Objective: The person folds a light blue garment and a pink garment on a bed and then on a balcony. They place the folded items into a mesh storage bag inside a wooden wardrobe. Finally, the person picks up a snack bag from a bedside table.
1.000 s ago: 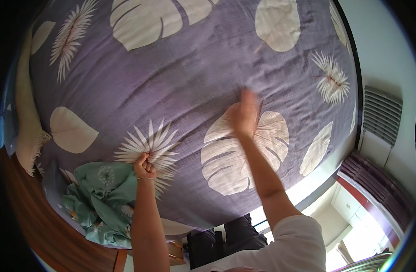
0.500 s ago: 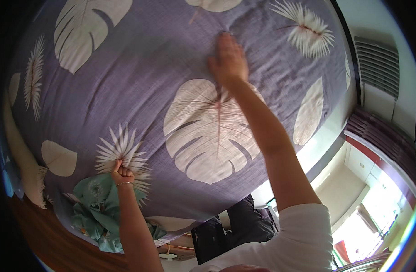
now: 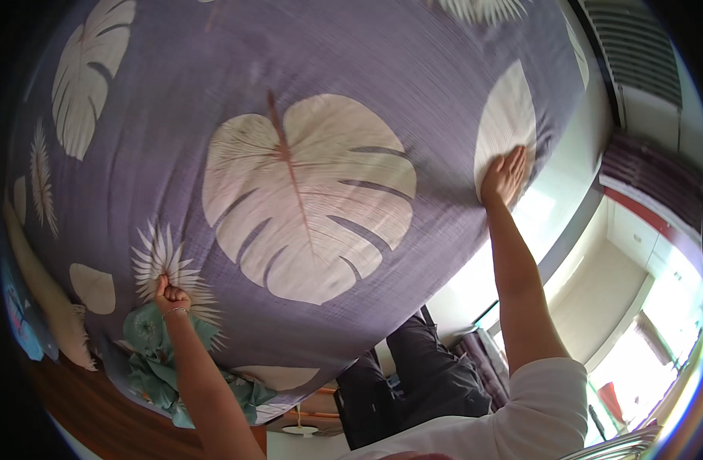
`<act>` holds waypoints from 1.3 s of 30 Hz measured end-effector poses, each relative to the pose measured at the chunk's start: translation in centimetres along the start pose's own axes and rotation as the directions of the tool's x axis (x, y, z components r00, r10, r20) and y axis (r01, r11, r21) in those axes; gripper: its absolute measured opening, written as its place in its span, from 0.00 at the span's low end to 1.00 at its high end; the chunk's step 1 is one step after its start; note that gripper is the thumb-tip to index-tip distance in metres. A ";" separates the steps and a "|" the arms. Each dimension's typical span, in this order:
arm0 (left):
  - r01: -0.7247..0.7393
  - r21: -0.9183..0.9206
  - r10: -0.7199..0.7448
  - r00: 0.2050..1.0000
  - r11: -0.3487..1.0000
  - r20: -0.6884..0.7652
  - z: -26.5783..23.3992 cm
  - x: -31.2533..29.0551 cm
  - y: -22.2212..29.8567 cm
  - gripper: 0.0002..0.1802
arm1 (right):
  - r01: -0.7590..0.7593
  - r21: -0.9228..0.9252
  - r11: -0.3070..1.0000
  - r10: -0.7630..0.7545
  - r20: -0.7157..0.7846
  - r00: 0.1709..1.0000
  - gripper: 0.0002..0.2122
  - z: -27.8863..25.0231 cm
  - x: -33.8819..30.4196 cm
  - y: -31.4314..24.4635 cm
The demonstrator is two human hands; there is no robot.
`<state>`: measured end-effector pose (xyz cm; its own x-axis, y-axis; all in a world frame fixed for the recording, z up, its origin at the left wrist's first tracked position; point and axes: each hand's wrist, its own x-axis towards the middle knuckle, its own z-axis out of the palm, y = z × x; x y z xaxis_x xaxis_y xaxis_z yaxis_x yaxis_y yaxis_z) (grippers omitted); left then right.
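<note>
A purple bed sheet (image 3: 236,73) printed with large pale leaves is spread over the bed. My left hand (image 3: 172,295) is closed in a fist on it, over a spiky white leaf print, pinching the fabric. Just below that wrist, a crumpled green floral cloth (image 3: 148,368) lies bunched at the sheet's lower left. My right hand (image 3: 507,178) rests flat with its fingers stretched out on a pale oval leaf print, near the sheet's right edge. Between the hands, the fabric with the big split-leaf print looks mostly smooth.
A beige pillow or cushion with a frilled edge (image 3: 68,330) lies along the left, beside a blue item (image 3: 23,322). Brown wood (image 3: 83,399) shows at lower left. On the right are a slatted vent (image 3: 635,50), folded purple fabric (image 3: 650,180) and a bright window.
My right hand has swept from the upper middle of the sheet to its right edge, and the wrinkles there have flattened. My left hand stays closed, shifting slightly left in view.
</note>
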<state>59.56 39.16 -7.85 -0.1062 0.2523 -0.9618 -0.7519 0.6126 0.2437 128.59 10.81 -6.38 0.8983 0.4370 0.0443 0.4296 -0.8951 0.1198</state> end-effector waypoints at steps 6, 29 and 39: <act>-0.178 0.038 0.181 0.981 0.983 -0.077 1.5 -1.1 -1.3 0.04 | 0.063 0.135 0.989 -0.051 -0.091 0.995 0.27 0.1 0.0 0.4; -0.097 0.425 -0.006 0.972 0.900 0.234 -9.7 -23.7 -26.6 0.08 | 0.590 0.805 -0.063 -0.998 -0.032 -0.062 0.27 -5.3 -36.3 -4.1; -0.023 0.346 0.001 0.998 0.938 0.064 -7.5 -25.6 -39.1 0.07 | 0.851 0.479 0.216 -0.975 0.061 0.213 0.24 -3.6 -1.5 -4.7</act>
<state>86.80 3.12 6.32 -0.0655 0.3004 -0.9516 -0.4771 0.8281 0.2943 124.90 14.66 -3.46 -0.2216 0.9605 -0.1682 0.9012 0.1359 -0.4115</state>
